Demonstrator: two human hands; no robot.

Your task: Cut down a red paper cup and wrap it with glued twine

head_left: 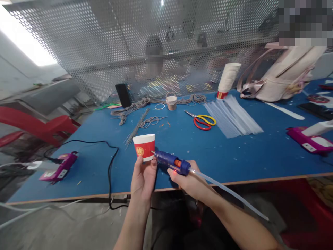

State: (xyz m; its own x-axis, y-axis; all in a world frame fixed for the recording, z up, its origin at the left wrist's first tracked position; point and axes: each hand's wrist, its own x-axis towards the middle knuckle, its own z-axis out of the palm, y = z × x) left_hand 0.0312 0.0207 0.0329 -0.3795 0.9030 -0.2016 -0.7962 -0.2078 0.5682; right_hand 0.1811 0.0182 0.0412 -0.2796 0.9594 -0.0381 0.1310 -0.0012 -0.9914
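My left hand [144, 173] grips a red and white paper cup [148, 148] near its base, thumb in front, above the table's front edge. In my right hand [188, 178] is a blue hot glue gun [166, 159] with a red light glowing. Its nozzle points left at the cup's red side; whether it touches cannot be made out. A long translucent glue stick [229, 191] sticks out of the gun's back end and reaches down over my right forearm.
On the blue table [182, 142] lie scissors [203, 121], clear glue sticks [231, 116], grey cord [151, 121] and a small cord-wrapped cup [171, 102]. Stacked paper cups [229, 80], a phone [123, 95] and a bag [281, 76] stand behind. Purple power strips [61, 168] flank both sides.
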